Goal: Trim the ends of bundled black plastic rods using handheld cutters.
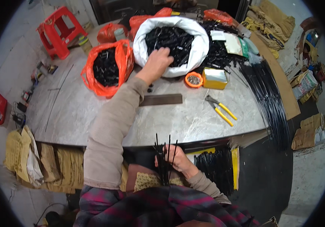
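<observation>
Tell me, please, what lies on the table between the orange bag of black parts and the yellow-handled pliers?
In the head view, a dark flat metal bar lies on the grey table between the orange bag and the pliers; otherwise bare tabletop.

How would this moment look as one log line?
left hand: reaching into white sack of black parts | right hand: holding thin black rods near lap

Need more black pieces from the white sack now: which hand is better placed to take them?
Left, probably: the left hand already reaches into the white sack, while the right hand holds thin black rods near the lap.
</observation>
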{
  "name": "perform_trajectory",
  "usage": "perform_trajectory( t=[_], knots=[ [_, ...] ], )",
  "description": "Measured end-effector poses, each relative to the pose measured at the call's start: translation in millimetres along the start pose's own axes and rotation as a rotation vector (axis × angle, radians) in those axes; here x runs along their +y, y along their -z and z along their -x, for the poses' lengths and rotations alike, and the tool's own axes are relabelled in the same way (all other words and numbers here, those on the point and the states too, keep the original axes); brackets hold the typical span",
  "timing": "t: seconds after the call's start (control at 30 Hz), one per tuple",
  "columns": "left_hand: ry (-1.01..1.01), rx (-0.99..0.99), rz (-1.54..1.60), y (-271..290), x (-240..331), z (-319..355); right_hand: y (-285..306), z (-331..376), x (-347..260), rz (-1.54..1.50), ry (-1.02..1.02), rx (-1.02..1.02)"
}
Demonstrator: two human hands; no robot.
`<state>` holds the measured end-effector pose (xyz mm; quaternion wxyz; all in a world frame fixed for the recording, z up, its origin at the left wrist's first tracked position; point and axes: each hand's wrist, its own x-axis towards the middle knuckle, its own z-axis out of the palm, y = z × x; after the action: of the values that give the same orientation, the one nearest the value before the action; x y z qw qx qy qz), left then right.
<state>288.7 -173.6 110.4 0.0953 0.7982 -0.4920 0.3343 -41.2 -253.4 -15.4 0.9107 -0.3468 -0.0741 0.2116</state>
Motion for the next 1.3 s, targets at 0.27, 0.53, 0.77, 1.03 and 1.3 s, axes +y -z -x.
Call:
perform_trajectory(
  t=[0.27,0.53,0.77,1.03,1.3],
  knots=[
    [0.563,0.361,1.248,54,3,14,-1,-5,9,-0.015,0.017,-0.047],
    [1.013,-0.046,1.877,140,80,140,-29,-6,9,0.057,-0.007,0.047],
    [1.119,0.03,1.952,168,117,201,-44,-15,19,0.147,-0.076,0.048],
    [1.074,0.011,2.026,172,125,216,-53,-17,24,0.153,-0.074,0.056],
    [1.024,-0.036,2.064,166,132,216,-54,-17,19,0.168,-0.077,0.075]
  ],
)
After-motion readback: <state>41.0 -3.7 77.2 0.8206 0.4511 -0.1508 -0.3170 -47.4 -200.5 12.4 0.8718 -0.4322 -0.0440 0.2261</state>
